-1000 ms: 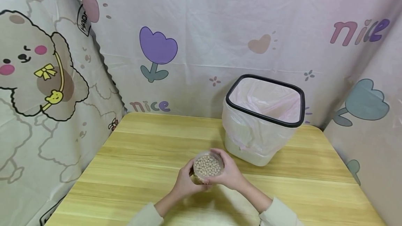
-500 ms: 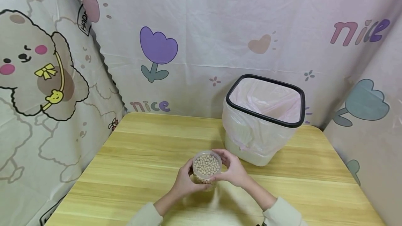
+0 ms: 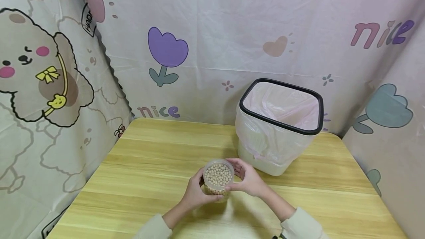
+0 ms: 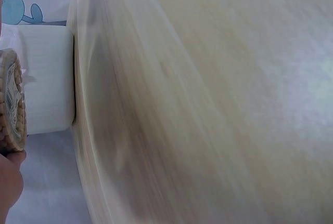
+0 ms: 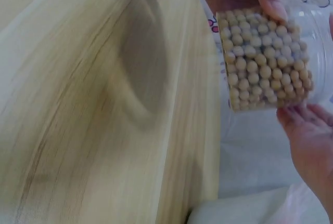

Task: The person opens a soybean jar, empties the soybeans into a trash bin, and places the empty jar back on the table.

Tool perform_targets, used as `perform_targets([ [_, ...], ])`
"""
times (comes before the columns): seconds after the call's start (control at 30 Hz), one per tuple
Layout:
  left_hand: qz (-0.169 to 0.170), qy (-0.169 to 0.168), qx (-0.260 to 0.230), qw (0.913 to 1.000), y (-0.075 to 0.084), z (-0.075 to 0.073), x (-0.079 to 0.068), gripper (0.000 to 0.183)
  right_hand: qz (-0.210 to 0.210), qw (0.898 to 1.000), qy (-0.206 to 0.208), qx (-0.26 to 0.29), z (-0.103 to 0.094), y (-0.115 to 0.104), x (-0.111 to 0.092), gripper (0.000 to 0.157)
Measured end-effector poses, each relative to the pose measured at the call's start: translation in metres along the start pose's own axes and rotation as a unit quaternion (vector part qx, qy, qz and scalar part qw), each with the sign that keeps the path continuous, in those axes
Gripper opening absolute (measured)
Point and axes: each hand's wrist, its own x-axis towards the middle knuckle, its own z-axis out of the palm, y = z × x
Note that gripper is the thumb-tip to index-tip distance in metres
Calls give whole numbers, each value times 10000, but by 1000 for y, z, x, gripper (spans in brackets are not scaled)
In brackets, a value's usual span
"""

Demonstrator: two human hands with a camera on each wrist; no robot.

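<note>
A clear plastic jar [image 3: 214, 187] of round beige beans [image 3: 218, 174], which look like soybeans, is held upright over the table's front middle. My left hand [image 3: 195, 194] grips its lower body from the left, thumb across the front. From the right, my right hand [image 3: 249, 180] curves about the jar's top, thumb at the front of the rim and fingers behind it. In the right wrist view the beans [image 5: 265, 63] fill the jar below a clear upper part [image 5: 316, 39]. Only the jar's base [image 4: 15, 99] shows at the left wrist view's edge.
Behind the jar, to the right, stands a white bin [image 3: 262, 162] with a black rim and a pale pink bag liner [image 3: 275, 139]. Printed cloth [image 3: 206, 28] hangs behind and beside the wooden table [image 3: 159, 150].
My right hand has shifted slightly right, its palm drawing off the jar's top while its thumb stays at the rim. The jar has moved a touch left in my left hand.
</note>
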Motion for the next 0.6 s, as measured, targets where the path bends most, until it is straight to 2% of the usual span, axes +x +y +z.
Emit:
perform_targets([
  [0.1, 210, 57, 117, 9997, 0, 2, 2, 82, 39, 9943, 312, -1015, 6, -4, -1, 85],
  [0.2, 412, 120, 228, 9988, 0, 3, 4, 79, 171, 9790, 712, -1902, 15, -9, -1, 92],
  [0.27, 467, 127, 261, 9985, -1, 5, 4, 77, 267, 9701, 953, -2217, 21, -11, 0, 94],
  [0.47, 434, 56, 174, 9989, -2, 7, 4, 78, 104, 9548, 1403, -2618, 33, -15, 1, 91],
  [0.53, 449, 51, 193, 9988, -3, 7, 4, 77, 42, 9545, 1423, -2621, 33, -16, 1, 89],
  [0.6, 441, 55, 222, 9988, -3, 7, 5, 77, 57, 9586, 1347, -2509, 31, -17, 1, 88],
])
